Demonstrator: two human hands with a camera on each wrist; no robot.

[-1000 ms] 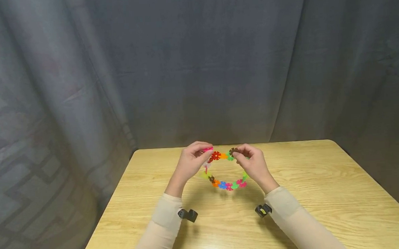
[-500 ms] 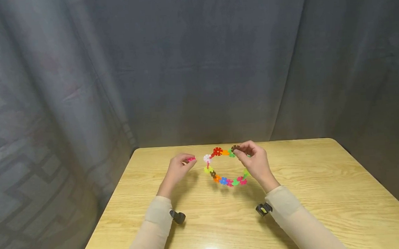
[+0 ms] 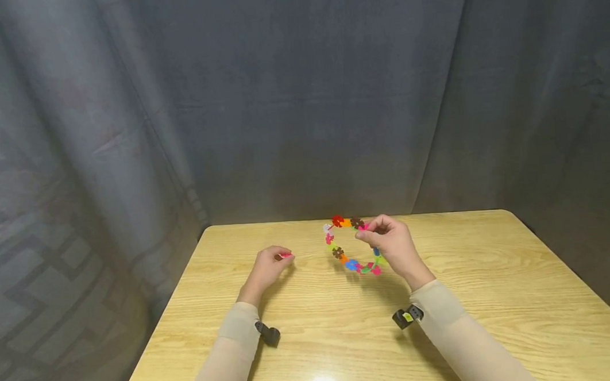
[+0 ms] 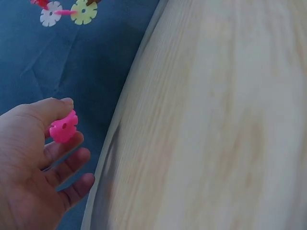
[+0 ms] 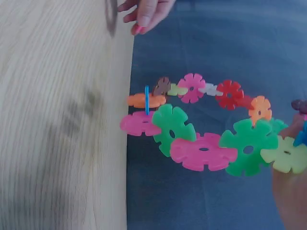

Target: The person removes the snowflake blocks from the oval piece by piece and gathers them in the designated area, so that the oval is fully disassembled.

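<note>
The left hand's thumb and fingertips pinch a single pink snowflake disc, a small notched plastic piece; the remaining fingers curl loosely beneath it. The hand sits low over the wooden table, at about nine o'clock from the ring and well apart from it.

The right hand has its fingers curled round the three o'clock side of a ring of interlocked snowflake discs, gripping it near the top where a brown piece and a pink piece meet. The ring is lifted off the table and tilted, its far edge up toward twelve o'clock and its near edge hanging toward six. The right wrist view shows the chain close up: green, pink, orange, red, white, brown and yellow-green pieces slotted into one another, with a thin blue piece standing on edge at the far end.

As a judgement, the work is a dismantling or a rebuilding of the ring with one disc free in the left hand; which of the two cannot be told. Nearly all the pieces are joined. Whether the ring is closed or has a gap near the gripping fingers cannot be told, since they cover that stretch.

A grey curtain hangs behind the table.
</note>
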